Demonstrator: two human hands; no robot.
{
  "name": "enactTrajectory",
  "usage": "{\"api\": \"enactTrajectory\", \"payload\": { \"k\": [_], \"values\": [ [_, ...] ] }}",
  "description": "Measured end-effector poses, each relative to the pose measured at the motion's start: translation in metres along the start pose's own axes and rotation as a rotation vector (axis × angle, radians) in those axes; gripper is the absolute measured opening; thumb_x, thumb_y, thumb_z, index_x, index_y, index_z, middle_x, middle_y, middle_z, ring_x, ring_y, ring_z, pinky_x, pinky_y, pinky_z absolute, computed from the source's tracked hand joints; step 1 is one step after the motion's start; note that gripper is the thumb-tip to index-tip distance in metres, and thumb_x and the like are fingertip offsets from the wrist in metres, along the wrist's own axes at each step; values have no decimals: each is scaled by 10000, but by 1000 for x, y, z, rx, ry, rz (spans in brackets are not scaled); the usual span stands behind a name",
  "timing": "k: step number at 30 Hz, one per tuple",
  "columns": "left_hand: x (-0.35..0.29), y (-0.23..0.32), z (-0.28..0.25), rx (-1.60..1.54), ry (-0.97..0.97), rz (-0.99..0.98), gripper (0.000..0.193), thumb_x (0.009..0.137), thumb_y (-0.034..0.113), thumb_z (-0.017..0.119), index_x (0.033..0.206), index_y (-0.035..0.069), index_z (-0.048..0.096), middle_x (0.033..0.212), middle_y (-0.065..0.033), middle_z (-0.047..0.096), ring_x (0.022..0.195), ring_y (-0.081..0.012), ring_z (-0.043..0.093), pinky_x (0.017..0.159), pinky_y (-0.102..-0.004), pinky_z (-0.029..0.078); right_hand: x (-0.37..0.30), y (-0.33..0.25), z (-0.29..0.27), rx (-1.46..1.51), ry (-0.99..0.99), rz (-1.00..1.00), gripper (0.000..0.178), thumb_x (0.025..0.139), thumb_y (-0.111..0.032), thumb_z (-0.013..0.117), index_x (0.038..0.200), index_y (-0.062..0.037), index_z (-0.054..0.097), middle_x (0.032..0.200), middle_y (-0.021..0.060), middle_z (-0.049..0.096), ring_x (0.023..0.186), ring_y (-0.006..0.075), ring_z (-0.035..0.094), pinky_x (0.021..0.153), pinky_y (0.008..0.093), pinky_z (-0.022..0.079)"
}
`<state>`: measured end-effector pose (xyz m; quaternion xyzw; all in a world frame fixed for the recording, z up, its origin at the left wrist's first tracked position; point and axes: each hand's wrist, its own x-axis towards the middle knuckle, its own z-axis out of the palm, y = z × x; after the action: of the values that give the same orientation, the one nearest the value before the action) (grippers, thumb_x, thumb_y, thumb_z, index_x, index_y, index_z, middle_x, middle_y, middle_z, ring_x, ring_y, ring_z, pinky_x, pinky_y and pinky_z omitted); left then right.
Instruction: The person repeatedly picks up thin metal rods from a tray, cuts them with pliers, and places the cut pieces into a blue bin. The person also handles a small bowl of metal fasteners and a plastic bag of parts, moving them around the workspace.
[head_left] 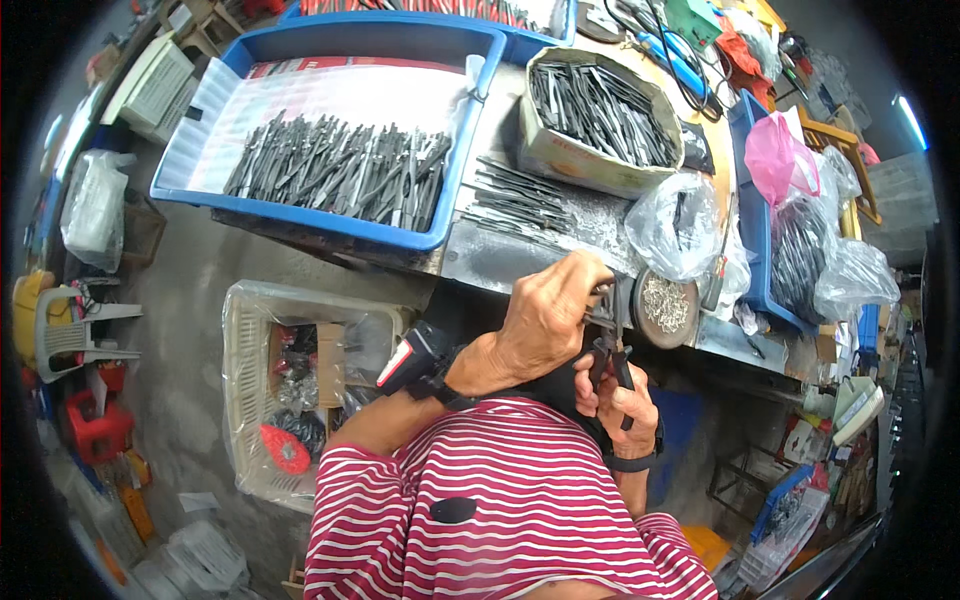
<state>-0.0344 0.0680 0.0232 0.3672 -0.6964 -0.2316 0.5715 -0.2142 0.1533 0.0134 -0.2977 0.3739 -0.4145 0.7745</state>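
On the left, below the bench, a pale crate [245,380] lined with clear plastic holds cartons and bagged things. Above it, a blue tray [470,130] carries a heap of thin dark strips [340,175].

The left hand [545,318] is in front of the bench [490,262], its fingers curled in a narrow pinch around a dark metal piece [600,320] at the upper end of the pliers. The fingertips are partly hidden, and I cannot tell whether the piece is separate or part of the pliers. It looks stiff and hard, small enough for a fingertip hold, and perhaps a little slippery if oiled.

Behind, loose strips [520,203] lie on the bench beside a box [570,160] filled with more.

The pliers [625,378] are below the left fingertips, near the bench edge, their black handles pointing down. The right hand [618,400] closes around the handles, which stand slightly apart. They should feel rigid and fairly light, hardly fragile; the handles are the sure place to hold, with fingers clear of the pivot.

Just right, a round bowl [668,341] holds small pale bits, with a clear bag [675,230] behind it and a screwdriver [715,280] beside it.
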Motion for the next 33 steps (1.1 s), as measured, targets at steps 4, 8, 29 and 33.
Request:
{"api": "enactTrajectory", "payload": {
  "k": [4, 8, 29, 33],
  "values": [
    [13, 15, -45, -484, 93, -451, 87, 925, 82, 524, 995, 58, 478, 868, -103, 637, 600, -54, 497, 517, -173, 392, 4, 1, 1, -2, 16, -38, 605, 730, -300, 688, 1133, 107, 493, 820, 103, 548, 657, 135, 470, 563, 268, 392],
    [38, 1, -126, -844, 181, -611, 190, 946, 117, 490, 1089, -3, 524, 839, -113, 617, 624, -70, 511, 495, -163, 396, 5, 3, 0, -23, 20, -58, 575, 757, -294, 671, 1141, 96, 493, 827, 93, 551, 661, 133, 475, 566, 273, 399],
    [55, -113, -209, 1097, -245, -473, 332, 795, 110, 642, 1025, -86, 505, 889, -289, 611, 844, -405, 613, 737, -435, 487, 7, 7, 1, -121, 82, 53, 558, 736, -278, 640, 1135, 85, 496, 829, 78, 525, 688, 126, 454, 573, 271, 369],
    [56, -107, -195, 1134, -294, -569, 340, 791, 123, 651, 1014, -70, 481, 845, -319, 604, 840, -448, 607, 707, -484, 477, 5, 7, -3, -116, 90, 61, 548, 740, -264, 638, 1132, 90, 494, 835, 82, 528, 690, 127, 455, 585, 268, 376]
  ]
}}
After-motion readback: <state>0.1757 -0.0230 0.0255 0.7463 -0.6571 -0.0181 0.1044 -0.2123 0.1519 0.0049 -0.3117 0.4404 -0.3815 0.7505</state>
